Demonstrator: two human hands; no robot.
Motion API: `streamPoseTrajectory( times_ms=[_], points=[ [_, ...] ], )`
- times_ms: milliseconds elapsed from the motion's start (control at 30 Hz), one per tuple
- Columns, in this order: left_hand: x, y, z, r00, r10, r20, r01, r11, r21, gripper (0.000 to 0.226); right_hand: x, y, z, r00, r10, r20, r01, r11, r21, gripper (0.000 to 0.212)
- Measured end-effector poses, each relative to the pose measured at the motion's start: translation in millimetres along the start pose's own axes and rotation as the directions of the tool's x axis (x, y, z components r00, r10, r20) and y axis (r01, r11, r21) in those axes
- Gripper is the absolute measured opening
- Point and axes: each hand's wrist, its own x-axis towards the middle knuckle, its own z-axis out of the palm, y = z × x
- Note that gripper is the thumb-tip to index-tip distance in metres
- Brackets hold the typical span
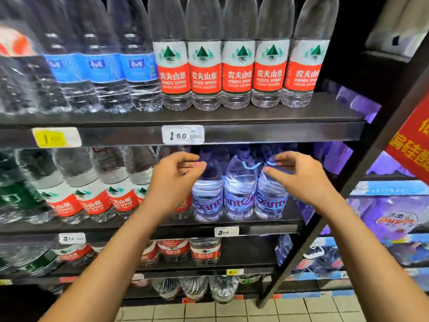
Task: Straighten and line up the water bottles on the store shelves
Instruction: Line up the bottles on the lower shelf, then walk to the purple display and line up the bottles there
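Three large clear Ganten water bottles with blue lettering stand side by side on the middle shelf. My left hand hovers in front of the leftmost one, fingers curled and apart, holding nothing. My right hand reaches toward the rightmost bottle, fingers spread near its shoulder; whether it touches is unclear. On the top shelf, a row of red-labelled Nongfu Spring bottles stands evenly, with blue-labelled bottles to their left.
Larger red-labelled bottles fill the middle shelf's left. Lower shelves hold more bottles. Price tags sit on the shelf edges. A black upright post frames the right side, and a red sign hangs beyond it. Tiled floor lies below.
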Motion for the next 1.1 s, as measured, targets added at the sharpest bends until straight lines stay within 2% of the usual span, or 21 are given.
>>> streamPoseTrajectory(
  times_ms=[100,267,400,600,667,767,833,900,967,1100],
  points=[
    [-30.8,-9.2,-37.8,0.995,-0.011,-0.1,0.008,1.0,-0.028,0.015,-27.5,-25.0,4.7,1.0,0.002,0.014,-0.005,0.972,0.233,0.04],
    [-90.7,-41.9,-94.0,0.957,-0.087,-0.277,0.067,0.994,-0.081,0.006,-74.9,-59.0,25.2,0.995,-0.077,0.061,0.031,0.837,0.546,0.03],
    [-140.7,-70.0,-122.6,0.9,-0.231,-0.371,0.158,0.964,-0.216,0.012,-100.4,-79.9,57.0,0.982,-0.144,0.126,0.031,0.771,0.636,0.024],
    [-201.2,-82.0,-141.5,0.823,-0.314,-0.474,0.205,0.942,-0.267,0.011,-123.9,-107.6,100.4,0.917,-0.259,0.303,-0.035,0.705,0.708,0.023],
    [-220.8,-81.7,-144.2,0.779,-0.333,-0.531,0.213,0.937,-0.276,0.013,-127.7,-115.2,110.3,0.88,-0.331,0.34,-0.029,0.678,0.735,0.026],
    [-253.2,-78.5,-141.7,0.697,-0.369,-0.615,0.233,0.927,-0.293,0.028,-130.6,-118.0,128.9,0.81,-0.404,0.425,-0.041,0.684,0.729,0.022],
    [-275.4,-76.8,-136.7,0.618,-0.4,-0.676,0.241,0.916,-0.322,0.033,-133.7,-119.5,143.4,0.755,-0.442,0.484,-0.073,0.677,0.732,0.024],
    [-296.3,-74.3,-129.2,0.539,-0.439,-0.719,0.249,0.898,-0.362,0.027,-138.4,-120.4,157.0,0.688,-0.5,0.526,-0.059,0.684,0.727,0.028],
    [-314.9,-70.7,-120.7,0.492,-0.449,-0.746,0.26,0.894,-0.366,0.017,-146.1,-119.9,166.9,0.606,-0.57,0.555,-0.021,0.686,0.728,0.025],
    [-356.5,-60.8,-98.4,0.407,-0.461,-0.788,0.302,0.882,-0.36,0.034,-167.5,-116.7,180.2,0.473,-0.628,0.618,-0.006,0.699,0.715,0.034]
  ],
)
